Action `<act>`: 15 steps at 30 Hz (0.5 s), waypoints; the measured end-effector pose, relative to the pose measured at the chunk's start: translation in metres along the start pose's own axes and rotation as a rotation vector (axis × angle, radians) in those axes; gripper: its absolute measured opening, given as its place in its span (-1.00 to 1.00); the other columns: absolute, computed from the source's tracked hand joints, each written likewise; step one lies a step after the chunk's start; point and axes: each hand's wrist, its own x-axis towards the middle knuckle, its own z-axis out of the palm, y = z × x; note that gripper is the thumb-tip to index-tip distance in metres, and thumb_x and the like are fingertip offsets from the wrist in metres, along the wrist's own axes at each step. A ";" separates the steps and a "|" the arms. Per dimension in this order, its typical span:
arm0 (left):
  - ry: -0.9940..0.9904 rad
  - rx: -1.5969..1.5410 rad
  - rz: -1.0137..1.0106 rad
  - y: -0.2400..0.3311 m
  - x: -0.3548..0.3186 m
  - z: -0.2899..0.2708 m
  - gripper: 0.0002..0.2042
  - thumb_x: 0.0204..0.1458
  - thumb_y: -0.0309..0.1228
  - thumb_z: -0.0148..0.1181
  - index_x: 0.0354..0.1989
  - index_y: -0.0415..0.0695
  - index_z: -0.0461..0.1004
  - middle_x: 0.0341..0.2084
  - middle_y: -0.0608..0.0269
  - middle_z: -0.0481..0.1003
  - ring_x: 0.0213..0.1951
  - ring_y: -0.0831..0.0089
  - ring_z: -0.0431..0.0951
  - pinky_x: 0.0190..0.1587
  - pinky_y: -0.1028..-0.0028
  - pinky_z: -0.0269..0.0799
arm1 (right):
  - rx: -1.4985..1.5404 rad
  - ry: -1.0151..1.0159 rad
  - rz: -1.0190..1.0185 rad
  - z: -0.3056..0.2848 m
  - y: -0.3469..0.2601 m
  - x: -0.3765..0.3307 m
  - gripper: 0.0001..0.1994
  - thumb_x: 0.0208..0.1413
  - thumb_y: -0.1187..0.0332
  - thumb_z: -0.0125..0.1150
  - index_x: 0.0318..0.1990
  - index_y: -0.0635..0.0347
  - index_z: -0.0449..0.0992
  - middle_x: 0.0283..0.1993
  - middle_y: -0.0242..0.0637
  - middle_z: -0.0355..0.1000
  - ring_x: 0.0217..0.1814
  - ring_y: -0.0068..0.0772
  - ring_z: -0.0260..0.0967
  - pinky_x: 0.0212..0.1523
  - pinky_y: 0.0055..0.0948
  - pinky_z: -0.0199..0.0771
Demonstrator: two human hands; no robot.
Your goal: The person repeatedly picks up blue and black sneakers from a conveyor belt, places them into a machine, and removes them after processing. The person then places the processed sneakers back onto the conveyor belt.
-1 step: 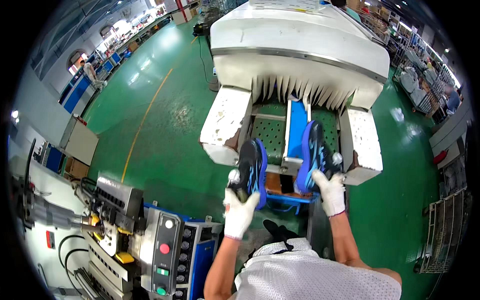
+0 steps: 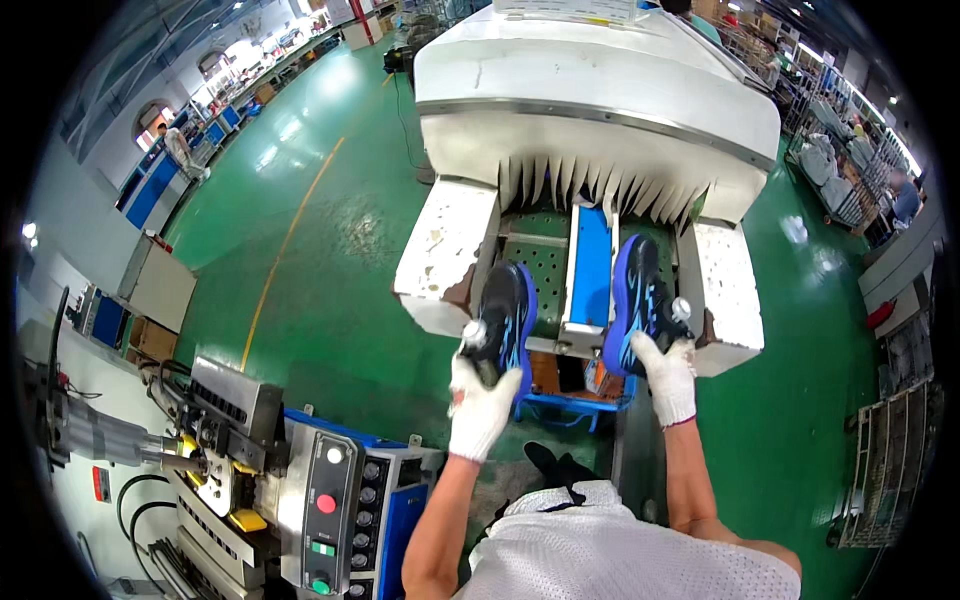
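My left hand (image 2: 480, 405), in a white glove, is closed around the heel end of a black sports shoe (image 2: 505, 310) with a purple-blue sole. In my right hand (image 2: 669, 380), gloved the same way, is a matching shoe (image 2: 640, 290) with light blue marks. Both toes point away from me, and a pale round knob sticks out near each heel. The shoes are over the near end of a white machine (image 2: 590, 65), either side of its blue centre strip (image 2: 591, 260). Beneath them lies a green perforated bed (image 2: 546, 270); whether they touch it I cannot tell.
A hanging strip curtain (image 2: 570, 180) covers the machine's opening, between two chipped white side blocks (image 2: 450, 245). A blue-framed stand (image 2: 580, 402) sits below. At lower left is another machine's button panel (image 2: 332, 500). Wire racks (image 2: 880, 470) line the right; a person (image 2: 180, 150) stands far left.
Both shoes have moved slightly forward with my hands, the right one also a little to the right. More of the stand below the bed shows between them.
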 end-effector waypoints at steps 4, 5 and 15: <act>0.108 0.311 0.429 -0.022 0.130 0.110 -0.28 0.03 -0.29 0.35 0.35 -0.34 0.23 0.23 -0.27 0.37 0.24 -0.05 0.42 0.32 0.19 0.29 | -0.104 0.229 -0.241 0.011 0.000 0.091 -0.13 0.07 0.19 0.39 0.48 0.31 0.08 0.31 0.23 0.37 0.38 0.14 0.33 0.38 -0.11 0.28; 0.085 0.307 0.392 -0.034 0.158 0.134 -0.28 0.05 -0.28 0.32 0.37 -0.33 0.22 0.25 -0.29 0.36 0.27 -0.09 0.39 0.33 0.17 0.28 | -0.103 0.228 -0.172 0.029 0.015 0.124 -0.14 0.08 0.18 0.38 0.47 0.29 0.10 0.30 0.23 0.38 0.37 0.15 0.34 0.37 -0.09 0.29; 0.096 0.277 0.573 -0.049 0.211 0.154 -0.33 0.19 -0.20 0.21 0.38 -0.36 0.20 0.35 -0.26 0.25 0.36 -0.15 0.28 0.39 0.14 0.21 | -0.108 0.391 -0.550 0.066 -0.030 0.201 -0.38 0.25 0.20 0.28 0.37 0.34 0.31 0.34 0.04 0.39 0.35 -0.10 0.38 0.35 -0.22 0.31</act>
